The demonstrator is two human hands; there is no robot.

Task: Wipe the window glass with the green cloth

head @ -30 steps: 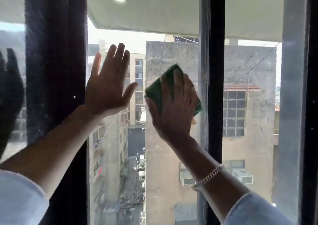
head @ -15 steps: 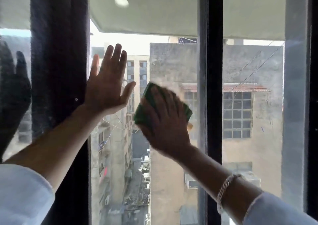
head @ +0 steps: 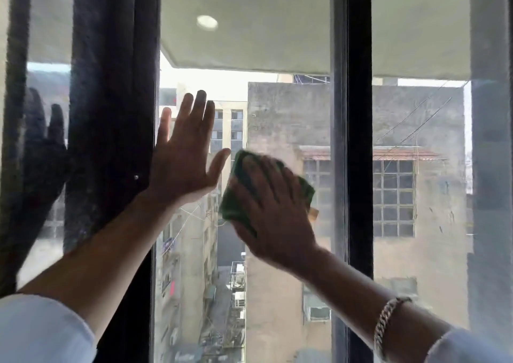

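Single head cam, wide-angle, worn by the person, faces fwd and slightly up at the window glass (head: 277, 112) from close range. Both forearms reach in from the bottom corners. The right hand (head: 273, 210), pressing the green cloth (head: 236, 204), sits near frame centre; left hand (head: 183, 162) just left of it, dark frame post (head: 359, 168) to its right. No 2nd view, so no overlap.

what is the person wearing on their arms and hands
Both hands are bare: no gloves or rings show. The left hand has a white sleeve pushed up the forearm. The right hand has a chain-link bracelet at the wrist and a white cuff just behind it.
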